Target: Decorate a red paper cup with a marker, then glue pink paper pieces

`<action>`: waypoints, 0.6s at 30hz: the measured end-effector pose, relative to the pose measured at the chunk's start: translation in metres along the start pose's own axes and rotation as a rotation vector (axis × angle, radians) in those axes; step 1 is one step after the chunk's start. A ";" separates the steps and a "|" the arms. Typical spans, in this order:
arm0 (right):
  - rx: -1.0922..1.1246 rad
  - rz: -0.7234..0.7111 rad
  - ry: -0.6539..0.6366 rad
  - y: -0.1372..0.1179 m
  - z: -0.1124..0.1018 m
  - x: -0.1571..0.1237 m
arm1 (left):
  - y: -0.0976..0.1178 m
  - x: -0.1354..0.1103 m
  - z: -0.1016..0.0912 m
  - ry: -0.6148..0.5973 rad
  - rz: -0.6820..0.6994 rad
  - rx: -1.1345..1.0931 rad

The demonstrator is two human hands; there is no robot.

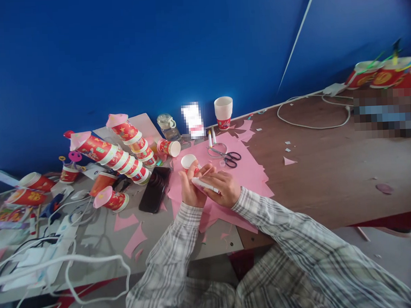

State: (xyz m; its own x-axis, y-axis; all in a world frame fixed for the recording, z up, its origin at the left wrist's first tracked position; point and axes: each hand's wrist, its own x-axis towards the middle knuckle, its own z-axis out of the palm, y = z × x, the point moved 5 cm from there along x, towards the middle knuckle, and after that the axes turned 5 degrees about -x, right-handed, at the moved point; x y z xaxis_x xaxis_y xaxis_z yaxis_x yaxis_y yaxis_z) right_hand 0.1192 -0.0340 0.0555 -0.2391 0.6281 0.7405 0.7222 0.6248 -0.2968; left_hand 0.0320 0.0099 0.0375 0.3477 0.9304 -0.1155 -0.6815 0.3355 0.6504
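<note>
Above a stack of pink paper sheets (225,212), my two hands meet close together. My right hand (225,189) is closed around a slim white tube-like thing (205,186); its exact kind is blurred. My left hand (192,188) is half curled against the tip of that tube, thumb raised. Something small and pinkish shows between the hands, too blurred to name. Just behind my fingers stands a white-rimmed paper cup (188,161), partly hidden. Black-handled scissors (231,159) lie on the pink sheets to the right, by a roll of clear tape (217,149).
Leaning stacks of red paper cups (105,149) with pink cone tops stand left. A black phone (155,190) lies beside the sheets. White cables (94,258) tangle at front left. Behind are a glass jar (169,127) and nested cups (223,112) near the blue wall (136,52).
</note>
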 end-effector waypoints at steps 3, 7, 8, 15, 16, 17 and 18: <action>-0.029 0.042 -0.005 0.005 0.001 0.000 | 0.004 -0.003 0.004 -0.020 0.025 -0.014; -0.077 0.096 0.021 0.010 0.001 0.000 | 0.006 -0.002 0.002 -0.019 0.057 -0.028; -0.073 0.090 0.020 0.009 0.002 0.000 | 0.005 -0.002 0.001 -0.016 0.055 -0.026; -0.024 0.039 -0.016 0.002 0.006 -0.002 | 0.000 0.002 -0.004 0.035 0.017 -0.030; -0.012 0.052 -0.024 0.004 0.007 -0.002 | 0.000 0.002 -0.004 0.048 0.013 -0.032; 0.003 0.071 -0.034 0.006 0.008 -0.002 | 0.000 0.002 -0.004 0.059 0.016 -0.031; 0.020 0.091 -0.046 0.008 0.010 -0.002 | 0.000 0.002 -0.004 0.064 0.025 -0.030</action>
State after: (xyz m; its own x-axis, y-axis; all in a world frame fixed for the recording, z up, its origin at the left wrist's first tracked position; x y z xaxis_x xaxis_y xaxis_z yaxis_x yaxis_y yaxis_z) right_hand 0.1192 -0.0252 0.0454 -0.2025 0.7031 0.6817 0.7292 0.5729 -0.3743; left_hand 0.0297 0.0127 0.0344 0.2887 0.9459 -0.1479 -0.7086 0.3151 0.6313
